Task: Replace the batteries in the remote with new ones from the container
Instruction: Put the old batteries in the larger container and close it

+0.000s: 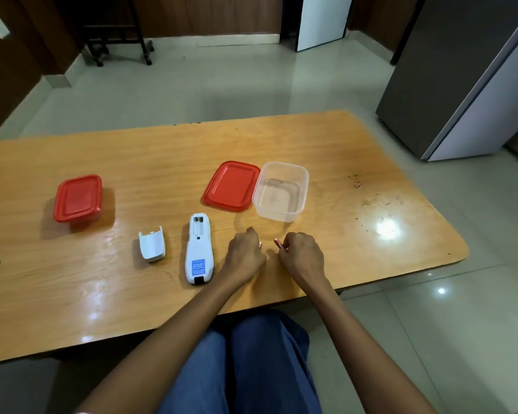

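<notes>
A white remote [198, 249] lies face down on the wooden table [102, 294], its battery bay open and empty at the far end. Its white battery cover [152, 242] rests apart, to the left. My right hand [302, 253] is closed around a reddish battery [279, 243] that sticks out toward the left. Just right of the remote, my left hand [245, 253] is closed too, with a small reddish tip showing at its fingers. Beyond both hands stands a clear open container [281, 191], which looks empty, with its red lid [232, 185] lying beside it.
A second container with its red lid on [78, 199] stands at the left of the table. A grey refrigerator [461, 79] is off the table's far right corner. The table's near edge runs just above my lap.
</notes>
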